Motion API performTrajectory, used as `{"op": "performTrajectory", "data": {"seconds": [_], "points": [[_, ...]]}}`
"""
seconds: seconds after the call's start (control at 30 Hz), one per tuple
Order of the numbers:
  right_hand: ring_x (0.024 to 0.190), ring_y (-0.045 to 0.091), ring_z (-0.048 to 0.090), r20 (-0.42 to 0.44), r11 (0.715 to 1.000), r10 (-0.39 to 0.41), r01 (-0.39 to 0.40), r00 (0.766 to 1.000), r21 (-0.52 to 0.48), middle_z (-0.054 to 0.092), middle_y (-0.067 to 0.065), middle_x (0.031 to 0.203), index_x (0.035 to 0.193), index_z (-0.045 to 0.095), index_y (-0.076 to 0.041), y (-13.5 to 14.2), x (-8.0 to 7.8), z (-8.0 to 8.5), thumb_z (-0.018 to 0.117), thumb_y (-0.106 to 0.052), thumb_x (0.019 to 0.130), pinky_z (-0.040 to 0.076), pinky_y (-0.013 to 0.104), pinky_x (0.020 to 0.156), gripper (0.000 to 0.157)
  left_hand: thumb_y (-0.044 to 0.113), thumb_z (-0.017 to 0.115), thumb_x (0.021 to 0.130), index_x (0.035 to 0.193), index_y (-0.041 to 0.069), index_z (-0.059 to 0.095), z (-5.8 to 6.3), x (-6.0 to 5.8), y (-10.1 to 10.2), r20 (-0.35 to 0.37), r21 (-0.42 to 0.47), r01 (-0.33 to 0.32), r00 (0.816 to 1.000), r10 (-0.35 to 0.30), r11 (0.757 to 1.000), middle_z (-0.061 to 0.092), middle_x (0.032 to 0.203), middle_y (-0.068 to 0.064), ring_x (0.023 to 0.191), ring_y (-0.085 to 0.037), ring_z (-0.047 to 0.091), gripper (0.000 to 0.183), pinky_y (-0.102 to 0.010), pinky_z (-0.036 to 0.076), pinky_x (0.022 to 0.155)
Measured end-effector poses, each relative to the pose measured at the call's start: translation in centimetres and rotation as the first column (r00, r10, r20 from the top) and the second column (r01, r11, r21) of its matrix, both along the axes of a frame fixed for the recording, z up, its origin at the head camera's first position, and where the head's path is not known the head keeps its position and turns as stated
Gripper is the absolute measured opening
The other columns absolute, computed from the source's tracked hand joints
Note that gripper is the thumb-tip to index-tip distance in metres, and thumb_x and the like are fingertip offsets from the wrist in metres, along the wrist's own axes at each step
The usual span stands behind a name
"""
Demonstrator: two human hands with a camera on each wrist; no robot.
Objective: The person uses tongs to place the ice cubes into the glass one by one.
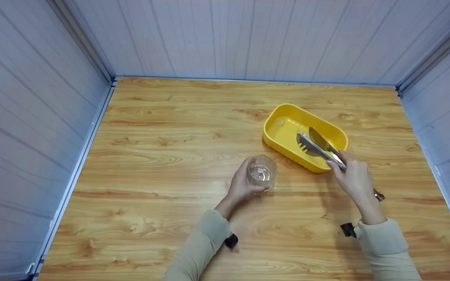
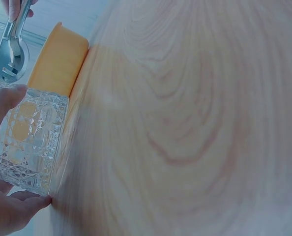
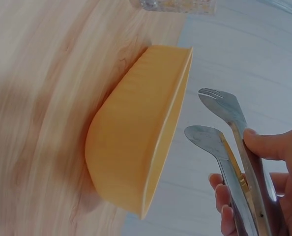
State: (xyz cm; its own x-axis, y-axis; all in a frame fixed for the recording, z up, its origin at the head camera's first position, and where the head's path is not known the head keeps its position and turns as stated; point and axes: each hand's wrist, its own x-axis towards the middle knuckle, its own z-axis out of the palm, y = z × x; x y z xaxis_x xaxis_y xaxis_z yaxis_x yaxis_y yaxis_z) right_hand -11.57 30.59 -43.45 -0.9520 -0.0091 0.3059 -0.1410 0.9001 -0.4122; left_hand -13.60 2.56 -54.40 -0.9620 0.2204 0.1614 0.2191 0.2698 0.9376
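Observation:
My left hand (image 1: 243, 182) grips a clear patterned glass (image 1: 263, 170) that stands on the table. In the left wrist view, thumb and fingers wrap the cut-pattern side of the glass (image 2: 30, 140). Metal tongs (image 1: 318, 146) are held in my right hand (image 1: 356, 177), their two ends parted above the yellow tub (image 1: 293, 154). One end is forked and the other spoon-shaped, as the right wrist view shows of the tongs (image 3: 229, 147). A few small clear pieces (image 1: 280, 122) lie on the tub's floor. Nothing is visibly caught between the tongs' ends.
The wood-grain table (image 1: 162, 156) carries the tub to the right of the glass. Pale panel walls (image 1: 209, 39) enclose it at the back, left and right. Dark wrist devices (image 1: 231, 240) sit at both cuffs.

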Motion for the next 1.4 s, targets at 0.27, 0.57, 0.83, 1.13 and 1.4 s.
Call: {"op": "performTrajectory", "data": {"seconds": [0.27,0.57,0.83,1.13,1.4], "points": [[0.049,0.029,0.047,0.004,1.000,-0.024,0.024,1.000,0.008,0.059,0.024,0.071,0.099,0.059,0.007,1.1,-0.5,-0.8,0.063,-0.024,0.081,0.037,0.045,0.040,0.036,0.020,0.084,0.052,0.131,0.006,0.035,-0.1,0.0,0.0,-0.022,0.006,0.003,1.000,-0.003,1.000,0.047,0.126,-0.006,0.116,-0.018,0.042,0.094,-0.031,0.030,0.100],[0.047,0.029,0.044,0.040,0.998,-0.056,0.055,0.998,0.026,0.055,0.024,0.066,0.104,0.056,0.009,2.1,-1.2,-1.5,0.062,-0.024,0.082,0.033,0.041,0.038,0.040,0.016,0.083,0.052,0.131,0.008,0.036,-0.1,-0.1,0.0,-0.014,0.031,0.012,1.000,-0.012,0.999,0.047,0.125,-0.005,0.116,-0.017,0.042,0.093,-0.030,0.031,0.099],[0.046,0.029,0.044,0.058,0.997,-0.057,0.053,0.997,0.055,0.053,0.021,0.062,0.093,0.056,0.006,2.7,-1.9,-1.8,0.061,-0.022,0.083,0.032,0.041,0.036,0.030,0.016,0.084,0.052,0.131,0.007,0.035,-0.1,-0.1,0.0,-0.006,0.023,0.006,1.000,-0.006,1.000,0.047,0.125,-0.005,0.116,-0.016,0.042,0.094,-0.029,0.030,0.099],[0.047,0.029,0.044,0.110,0.996,-0.055,0.047,0.992,0.078,0.053,0.019,0.065,0.091,0.057,0.004,3.3,-2.7,-2.1,0.061,-0.022,0.083,0.033,0.040,0.037,0.028,0.020,0.084,0.053,0.132,0.003,0.033,0.0,0.0,0.1,0.002,-0.028,0.003,1.000,-0.003,1.000,0.047,0.126,-0.008,0.116,-0.020,0.042,0.096,-0.031,0.032,0.099],[0.050,0.027,0.045,0.225,0.993,-0.083,0.061,0.971,0.104,0.053,0.019,0.067,0.104,0.056,0.003,3.5,-3.5,-1.9,0.057,-0.025,0.085,0.032,0.035,0.038,0.034,0.020,0.084,0.052,0.132,0.004,0.034,0.1,0.0,0.0,-0.005,-0.019,0.005,1.000,-0.005,1.000,0.047,0.126,-0.007,0.116,-0.018,0.042,0.095,-0.030,0.032,0.098]]}}
